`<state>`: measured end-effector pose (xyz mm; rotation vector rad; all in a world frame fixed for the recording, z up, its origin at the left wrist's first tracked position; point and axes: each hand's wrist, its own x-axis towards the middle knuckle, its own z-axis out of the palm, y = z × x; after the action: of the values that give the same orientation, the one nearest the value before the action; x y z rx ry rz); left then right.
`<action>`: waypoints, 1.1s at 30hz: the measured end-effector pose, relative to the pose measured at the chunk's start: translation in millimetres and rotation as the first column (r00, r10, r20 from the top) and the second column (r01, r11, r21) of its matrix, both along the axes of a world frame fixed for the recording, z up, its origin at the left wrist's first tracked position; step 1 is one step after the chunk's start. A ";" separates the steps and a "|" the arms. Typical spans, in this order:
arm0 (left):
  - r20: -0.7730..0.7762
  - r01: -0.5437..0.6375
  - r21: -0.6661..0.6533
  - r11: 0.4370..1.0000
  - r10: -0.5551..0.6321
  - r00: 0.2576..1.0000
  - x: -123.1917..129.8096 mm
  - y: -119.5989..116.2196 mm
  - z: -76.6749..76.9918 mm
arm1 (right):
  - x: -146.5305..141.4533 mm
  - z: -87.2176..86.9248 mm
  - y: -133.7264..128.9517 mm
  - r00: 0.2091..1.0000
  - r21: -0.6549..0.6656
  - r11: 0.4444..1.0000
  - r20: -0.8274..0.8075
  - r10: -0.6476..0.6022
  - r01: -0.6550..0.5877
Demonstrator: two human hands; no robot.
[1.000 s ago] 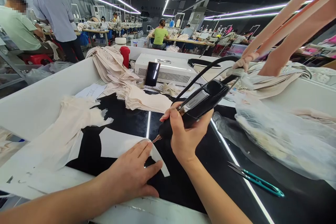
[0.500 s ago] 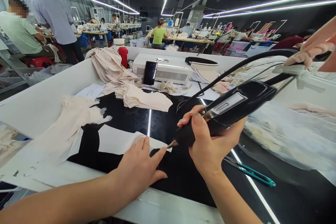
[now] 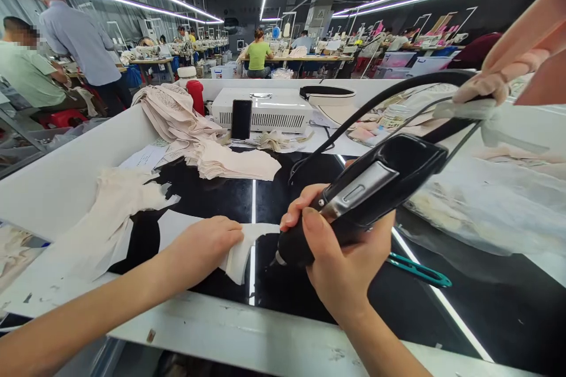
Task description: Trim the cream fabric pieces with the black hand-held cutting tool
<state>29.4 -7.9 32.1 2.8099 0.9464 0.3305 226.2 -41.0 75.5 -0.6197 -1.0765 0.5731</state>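
My right hand (image 3: 347, 268) is wrapped round a black corded handheld tool (image 3: 384, 179) with a silver lever on its side. The tool's small metal tip points down to the left, just over the shiny black work surface (image 3: 212, 203) and apart from the cloth. My left hand (image 3: 198, 247) is closed on a white piece of fabric (image 3: 241, 256), fingers curled at its folded right part. One strip of that fabric hangs toward me, while another stretches right, toward the tool. Partly behind my right hand lie teal-handled snips (image 3: 420, 271).
Pale fabric pieces are stacked (image 3: 239, 162) at the back, with more loose cloth (image 3: 115, 200) on the left. A phone (image 3: 241, 119) leans on a white vented box (image 3: 265, 109). The tool's cable (image 3: 371, 109) hangs from a tied pink cloth (image 3: 508, 65). Clear plastic bags (image 3: 477, 206) lie right.
My left hand has gone from lying flat on the fabric to gripping it, moving left and folding its right end. The tool's tip has come off the fabric and stands lower.
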 end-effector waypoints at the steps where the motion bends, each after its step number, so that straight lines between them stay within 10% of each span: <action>1: -0.015 -0.013 0.004 1.000 0.013 1.000 -1.4 -1.1 -0.7 | -2.3 -0.5 -1.4 1.000 0.003 1.000 -0.002 0.012 -0.012; 25: -0.276 -0.207 0.042 0.977 0.211 0.938 7.0 -18.6 6.4 | -11.9 -9.8 0.9 0.999 0.014 0.999 0.000 0.048 -0.048; 33: -0.307 -0.252 0.232 0.940 0.316 0.898 8.1 -33.4 8.9 | -13.1 -10.1 -1.0 0.999 0.036 0.998 -0.006 0.050 -0.050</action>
<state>37.6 -41.3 41.0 2.9531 1.4843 -0.0449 213.1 -42.0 65.5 -0.5610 -1.0963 0.5977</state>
